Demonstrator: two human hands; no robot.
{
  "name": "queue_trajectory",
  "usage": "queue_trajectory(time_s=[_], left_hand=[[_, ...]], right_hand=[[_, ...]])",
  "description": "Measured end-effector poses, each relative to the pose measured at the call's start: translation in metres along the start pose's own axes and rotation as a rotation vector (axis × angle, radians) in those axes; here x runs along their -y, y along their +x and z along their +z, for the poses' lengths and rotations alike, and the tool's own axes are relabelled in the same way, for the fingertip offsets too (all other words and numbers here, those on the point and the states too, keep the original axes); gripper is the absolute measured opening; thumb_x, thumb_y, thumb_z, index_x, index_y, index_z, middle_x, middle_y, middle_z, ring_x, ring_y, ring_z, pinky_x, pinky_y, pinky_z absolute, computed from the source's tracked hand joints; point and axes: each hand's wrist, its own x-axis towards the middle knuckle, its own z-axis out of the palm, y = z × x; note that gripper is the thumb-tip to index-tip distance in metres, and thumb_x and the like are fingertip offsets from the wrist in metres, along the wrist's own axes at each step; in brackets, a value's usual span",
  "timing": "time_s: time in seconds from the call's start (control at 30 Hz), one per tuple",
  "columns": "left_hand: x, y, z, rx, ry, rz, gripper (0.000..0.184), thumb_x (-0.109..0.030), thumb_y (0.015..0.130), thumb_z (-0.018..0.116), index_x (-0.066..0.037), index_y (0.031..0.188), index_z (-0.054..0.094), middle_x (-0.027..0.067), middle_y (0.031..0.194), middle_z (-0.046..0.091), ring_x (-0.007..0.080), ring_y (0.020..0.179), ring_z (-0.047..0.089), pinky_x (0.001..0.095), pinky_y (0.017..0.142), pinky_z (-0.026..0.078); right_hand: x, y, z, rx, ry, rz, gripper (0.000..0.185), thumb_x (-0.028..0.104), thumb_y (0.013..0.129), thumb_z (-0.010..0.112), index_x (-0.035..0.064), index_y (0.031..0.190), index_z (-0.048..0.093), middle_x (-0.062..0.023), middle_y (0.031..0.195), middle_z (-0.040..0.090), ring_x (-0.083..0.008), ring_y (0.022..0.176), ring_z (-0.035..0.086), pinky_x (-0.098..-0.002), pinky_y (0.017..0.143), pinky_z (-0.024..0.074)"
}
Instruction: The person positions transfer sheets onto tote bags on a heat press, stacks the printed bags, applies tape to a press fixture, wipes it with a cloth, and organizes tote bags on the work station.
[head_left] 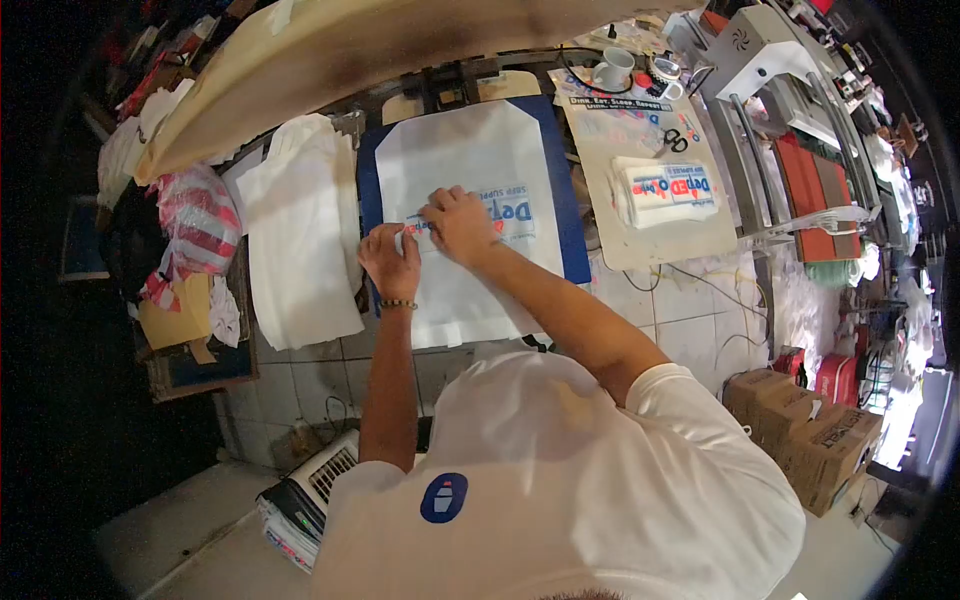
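A white fabric piece (470, 150) with cut upper corners lies flat on a dark blue board (563, 190). Across its middle is a clear sheet with blue and red lettering (515, 210), which reads upside down from here. My right hand (460, 228) rests on the left part of this print, fingers pointing left and laid on the surface. Just beside it, my left hand (390, 262), with a beaded bracelet at the wrist, touches the fabric near its left edge with bent, slightly parted fingers. The lettering under both hands is partly hidden.
A stack of white fabric (300, 240) lies left of the board. To the right, a pale panel (640, 245) bears a pile of printed sheets (668, 195) and black scissors (676, 140). Mugs (613, 69) stand behind. A press machine (760, 50) and cardboard boxes (800, 430) are farther right.
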Motion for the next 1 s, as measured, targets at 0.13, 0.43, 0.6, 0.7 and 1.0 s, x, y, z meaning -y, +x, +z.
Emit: queue_trajectory(time_s=[0.13, 0.43, 0.6, 0.7, 1.0], left_hand=[[-0.006, 0.002, -0.006, -0.041, -0.028, 0.03, 0.015, -0.016, 0.08, 0.066, -0.013, 0.093, 0.062, 0.0021, 0.098, 0.062, 0.0278, 0.094, 0.056, 0.0449, 0.081, 0.039], [-0.001, 0.0, -0.002, -0.015, -0.061, 0.011, 0.019, -0.013, 0.076, 0.068, -0.015, 0.094, 0.061, 0.0006, 0.1, 0.061, 0.0263, 0.094, 0.054, 0.0419, 0.082, 0.037], [0.004, -0.002, 0.002, 0.016, -0.062, 0.022, 0.018, -0.014, 0.077, 0.068, -0.015, 0.095, 0.062, 0.001, 0.102, 0.06, 0.0273, 0.098, 0.053, 0.0431, 0.083, 0.038], [0.006, -0.003, 0.005, 0.013, -0.068, 0.026, 0.018, -0.015, 0.078, 0.067, -0.015, 0.095, 0.062, 0.0015, 0.103, 0.06, 0.0276, 0.1, 0.053, 0.0441, 0.084, 0.038], [-0.001, 0.0, -0.004, 0.003, -0.046, -0.01, 0.021, -0.021, 0.079, 0.068, -0.014, 0.098, 0.063, 0.003, 0.101, 0.06, 0.028, 0.099, 0.054, 0.0451, 0.087, 0.039]], right_hand=[[-0.049, -0.009, -0.014, -0.049, 0.004, 0.079, 0.023, 0.014, 0.069, 0.067, 0.0143, 0.091, 0.068, -0.0089, 0.096, 0.06, -0.0306, 0.092, 0.057, -0.0441, 0.075, 0.0464], [-0.081, -0.028, -0.075, 0.079, -0.267, 0.207, 0.019, 0.02, 0.068, 0.068, 0.0122, 0.085, 0.068, -0.0109, 0.089, 0.057, -0.0313, 0.088, 0.056, -0.0448, 0.072, 0.0453], [-0.011, -0.023, -0.025, 0.028, -0.006, 0.059, 0.021, 0.018, 0.066, 0.065, 0.0115, 0.085, 0.068, -0.0117, 0.089, 0.056, -0.0319, 0.087, 0.055, -0.047, 0.072, 0.0438], [-0.006, -0.034, -0.026, 0.003, 0.047, 0.097, 0.021, 0.017, 0.064, 0.066, 0.0109, 0.084, 0.068, -0.0118, 0.087, 0.056, -0.0323, 0.086, 0.055, -0.0457, 0.072, 0.0442], [-0.11, -0.089, -0.119, 0.061, -0.07, 0.308, 0.019, 0.015, 0.071, 0.067, 0.0077, 0.088, 0.063, -0.0151, 0.09, 0.054, -0.0362, 0.087, 0.053, -0.0459, 0.076, 0.0435]])
